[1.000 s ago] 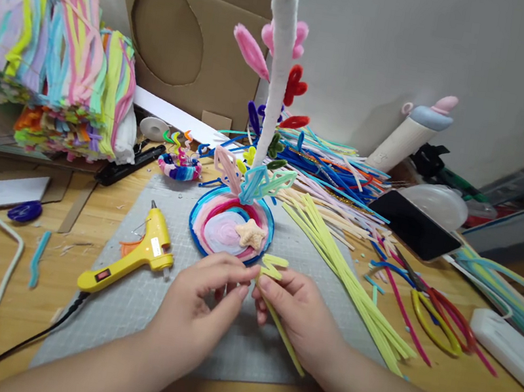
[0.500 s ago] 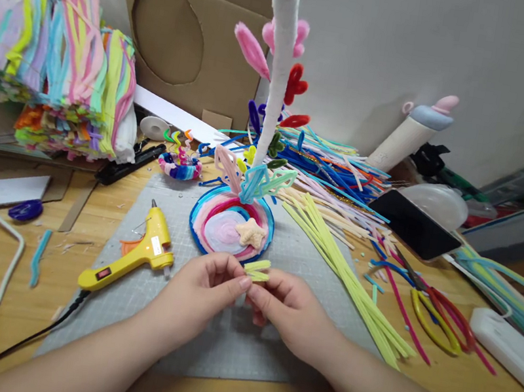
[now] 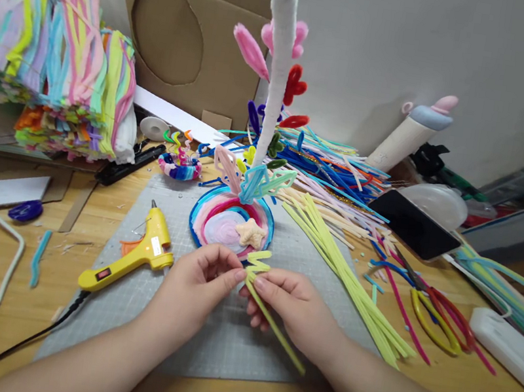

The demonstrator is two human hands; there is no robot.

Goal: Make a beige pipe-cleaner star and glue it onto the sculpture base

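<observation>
Both my hands pinch one yellow-green pipe cleaner [image 3: 277, 326], its upper end bent in a zigzag and its straight tail slanting down to the right. My left hand [image 3: 208, 283] closes thumb and forefinger on it from the left. My right hand [image 3: 293, 297] grips it near the folds, its lower fingers curled beneath. Just beyond the hands stands a round striped base [image 3: 197, 229] of coiled pipe cleaners, bearing a cream star [image 3: 251, 232]. A white wrapped stem [image 3: 276, 79] rises there, with pipe cleaner flowers and butterfly-like shapes about it.
A yellow glue gun [image 3: 156, 239] lies left on the grey cutting mat [image 3: 198, 345]. Loose yellow-green pipe cleaners [image 3: 343, 275] lie right of my hands, near scissors [image 3: 442, 317] and a phone [image 3: 414, 225]. Bundled pipe cleaners [image 3: 57, 44] are piled at the back left.
The pipe cleaner's folds have spread into a zigzag, and its long straight tail now shows below my right hand. Both hands have shifted only slightly.
</observation>
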